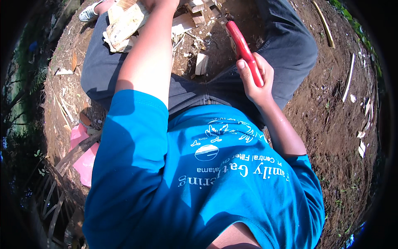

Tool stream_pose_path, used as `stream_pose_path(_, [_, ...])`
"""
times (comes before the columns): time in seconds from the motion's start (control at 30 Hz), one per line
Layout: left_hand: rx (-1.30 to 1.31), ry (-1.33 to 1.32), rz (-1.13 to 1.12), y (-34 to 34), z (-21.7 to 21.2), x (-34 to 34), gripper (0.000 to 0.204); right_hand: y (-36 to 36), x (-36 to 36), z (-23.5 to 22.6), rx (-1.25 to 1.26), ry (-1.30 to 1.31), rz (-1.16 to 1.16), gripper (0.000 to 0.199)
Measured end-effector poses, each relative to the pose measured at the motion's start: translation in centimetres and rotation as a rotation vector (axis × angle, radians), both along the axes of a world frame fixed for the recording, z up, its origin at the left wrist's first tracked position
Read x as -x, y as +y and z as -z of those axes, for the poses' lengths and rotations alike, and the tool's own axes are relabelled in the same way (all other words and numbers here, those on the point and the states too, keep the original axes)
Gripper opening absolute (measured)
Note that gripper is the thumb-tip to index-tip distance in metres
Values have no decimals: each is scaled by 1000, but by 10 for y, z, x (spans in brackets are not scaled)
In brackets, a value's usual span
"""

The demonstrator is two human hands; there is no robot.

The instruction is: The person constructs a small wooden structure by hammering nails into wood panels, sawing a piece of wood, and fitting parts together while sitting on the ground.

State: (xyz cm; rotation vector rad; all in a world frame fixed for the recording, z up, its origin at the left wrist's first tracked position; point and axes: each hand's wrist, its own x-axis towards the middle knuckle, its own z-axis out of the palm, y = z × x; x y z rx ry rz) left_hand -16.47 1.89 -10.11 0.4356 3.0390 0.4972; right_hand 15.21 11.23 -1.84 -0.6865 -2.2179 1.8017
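My right hand [258, 79] is wrapped round the curved red handle [242, 43] of a tool, thumb along its side. Past the handle's far end shows a short dark part that blends into the soil, so the tool's kind is unclear. At the top edge my left hand [161, 3] is cut off by the picture, with its fingers out of sight. Just left of that forearm lies a pale, rough-split piece of wood [126, 27]. Several smaller wood pieces [197, 14] are right of the hand, on the ground between my legs.
A small wood block [202, 64] and scattered chips lie on the brown soil between my legs. Long thin wood strips [349, 79] are on the ground at right. At left are a pink sheet [85, 162], a branch [78, 153] and dark plants.
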Motion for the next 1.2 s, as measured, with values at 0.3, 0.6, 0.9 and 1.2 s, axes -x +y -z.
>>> stream_pose_path(0.3, [126,-97,9,3,4,11,45,-8,21,10,-20,53,22,27])
stream_pose_path(0.6, [90,-120,-8,3,-7,5,43,-7,-14,-6,-27,-8,-9,25])
stream_pose_path(0.9, [34,-115,-44,0,12,19,50,-6,56,43,-51,133,7,27])
stream_pose_path(1.2, [14,-140,-137,7,5,15,44,11,22,29,-8,80,-83,23])
